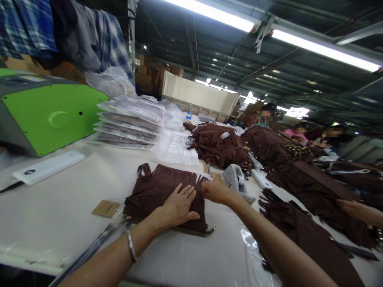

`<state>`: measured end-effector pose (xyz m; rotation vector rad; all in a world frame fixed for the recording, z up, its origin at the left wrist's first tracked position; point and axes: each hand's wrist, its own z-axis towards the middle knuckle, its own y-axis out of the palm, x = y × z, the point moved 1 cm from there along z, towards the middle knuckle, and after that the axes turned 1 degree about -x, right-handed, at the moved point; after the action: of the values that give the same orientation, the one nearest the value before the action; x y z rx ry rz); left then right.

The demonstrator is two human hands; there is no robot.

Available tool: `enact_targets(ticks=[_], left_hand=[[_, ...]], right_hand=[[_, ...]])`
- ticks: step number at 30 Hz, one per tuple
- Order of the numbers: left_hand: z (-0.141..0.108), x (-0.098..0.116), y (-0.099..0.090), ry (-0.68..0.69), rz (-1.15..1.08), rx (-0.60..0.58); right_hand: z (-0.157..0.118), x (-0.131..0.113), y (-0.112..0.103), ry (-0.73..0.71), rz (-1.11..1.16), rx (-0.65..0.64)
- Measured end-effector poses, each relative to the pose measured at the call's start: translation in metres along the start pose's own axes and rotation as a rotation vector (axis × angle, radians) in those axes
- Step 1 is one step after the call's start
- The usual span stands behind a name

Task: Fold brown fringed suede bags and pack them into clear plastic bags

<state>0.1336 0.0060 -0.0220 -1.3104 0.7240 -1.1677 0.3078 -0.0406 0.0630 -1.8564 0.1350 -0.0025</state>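
Observation:
A dark brown fringed bag [167,191] lies flat on the white table [74,179], its zipped edge toward me and a small loop at its upper left. My left hand [181,205] rests palm down on the bag with its fingers spread. At the bag's upper right edge, my right hand [214,191] is closed at the fringe; its fingers are curled around some strands. A brown paper tag [105,208] lies left of the bag, beside a strap.
A green machine [54,115] and a white device [49,166] stand at the left, near stacked plastic-wrapped packages [128,123]. Brown fringed bags [218,145] are piled behind and to the right. A grey tape dispenser [235,179] is near my right hand. Another person's hand [359,211] reaches in at the right.

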Motion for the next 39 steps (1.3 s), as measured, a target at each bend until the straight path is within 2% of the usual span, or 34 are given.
enact_targets(ticks=[2,4,7,9,11,12,14,15,17,18,21,24,26,28,31,35,39], left_hand=[[-0.001,0.001,0.0,-0.025,0.003,0.019],[-0.008,0.003,-0.008,-0.055,0.002,0.033],[-0.03,-0.007,-0.04,-0.076,-0.033,0.076],[-0.054,-0.029,-0.069,-0.133,-0.09,0.159],[-0.085,-0.061,-0.096,-0.291,-0.152,0.259],[-0.102,-0.078,-0.107,-0.394,-0.173,0.295],[-0.135,-0.106,-0.118,-0.552,-0.162,0.329],[-0.15,-0.116,-0.119,-0.589,-0.161,0.317],[-0.169,-0.123,-0.112,-0.579,-0.176,0.269],[-0.174,-0.121,-0.107,-0.545,-0.187,0.246],[-0.171,-0.103,-0.089,-0.441,-0.146,0.194],[-0.157,-0.085,-0.08,-0.36,-0.029,0.132],[-0.148,-0.077,-0.078,-0.304,0.031,0.1],[-0.143,-0.072,-0.08,-0.267,0.07,0.083],[-0.139,-0.067,-0.08,-0.279,0.12,0.047],[-0.136,-0.064,-0.072,-0.298,0.199,-0.024],[-0.13,-0.064,-0.062,-0.3,0.261,-0.022]], right_hand=[[0.011,-0.019,-0.011,-0.022,0.029,-0.013],[0.02,-0.038,-0.017,-0.044,0.066,-0.029],[0.027,-0.063,-0.017,-0.099,0.141,-0.036],[0.025,-0.072,-0.015,-0.157,0.208,-0.039],[0.018,-0.074,-0.013,-0.212,0.339,-0.044],[0.014,-0.071,-0.012,-0.218,0.435,-0.02],[0.005,-0.062,-0.007,-0.185,0.617,0.122],[0.001,-0.058,-0.001,-0.153,0.667,0.218],[-0.005,-0.052,0.018,-0.095,0.653,0.353],[-0.006,-0.052,0.03,-0.081,0.612,0.363],[-0.006,-0.06,0.07,-0.091,0.478,0.259],[-0.001,-0.067,0.087,-0.119,0.371,0.227],[0.005,-0.07,0.079,-0.102,0.347,0.306],[0.016,-0.076,0.06,-0.133,0.34,0.402],[0.043,-0.099,0.028,-0.389,0.265,0.482],[0.084,-0.139,0.005,-0.777,-0.05,0.448],[0.114,-0.158,0.007,-0.963,-0.294,0.335]])
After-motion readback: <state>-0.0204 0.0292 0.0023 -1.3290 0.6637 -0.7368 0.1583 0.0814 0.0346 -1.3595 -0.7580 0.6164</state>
